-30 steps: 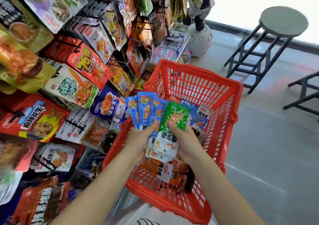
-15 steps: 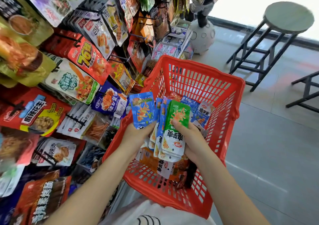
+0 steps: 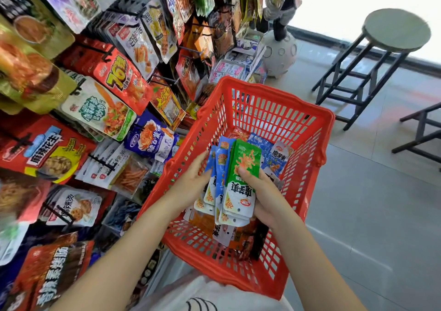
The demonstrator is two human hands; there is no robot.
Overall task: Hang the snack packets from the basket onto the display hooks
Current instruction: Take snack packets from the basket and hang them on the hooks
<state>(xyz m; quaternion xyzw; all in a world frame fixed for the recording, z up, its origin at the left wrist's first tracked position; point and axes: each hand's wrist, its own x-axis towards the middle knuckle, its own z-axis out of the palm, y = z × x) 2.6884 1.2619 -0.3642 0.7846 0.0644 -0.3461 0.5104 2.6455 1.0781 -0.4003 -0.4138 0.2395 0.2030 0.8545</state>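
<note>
A red plastic basket (image 3: 307, 129) sits in front of me, with loose blue packets (image 3: 276, 158) and orange-brown packets (image 3: 241, 239) inside. Over it I hold a bunched stack of small snack packets (image 3: 238, 191), blue ones behind a green one on top. My right hand (image 3: 265, 191) grips the stack from the right, thumb on the green packet. My left hand (image 3: 193, 179) holds the blue packets on the stack's left side. The display hooks (image 3: 105, 55) on the left carry many hanging packets.
A rack of hanging snack bags (image 3: 107, 110) fills the left side, close to the basket's left rim. A round stool (image 3: 391, 36) and a dark bench frame (image 3: 420, 131) stand on the grey floor to the right. A white ball-shaped figure base (image 3: 279, 55) stands behind the basket.
The fanned-out blue packets have been gathered into one tight stack between both hands. The stack sits slightly lower over the basket.
</note>
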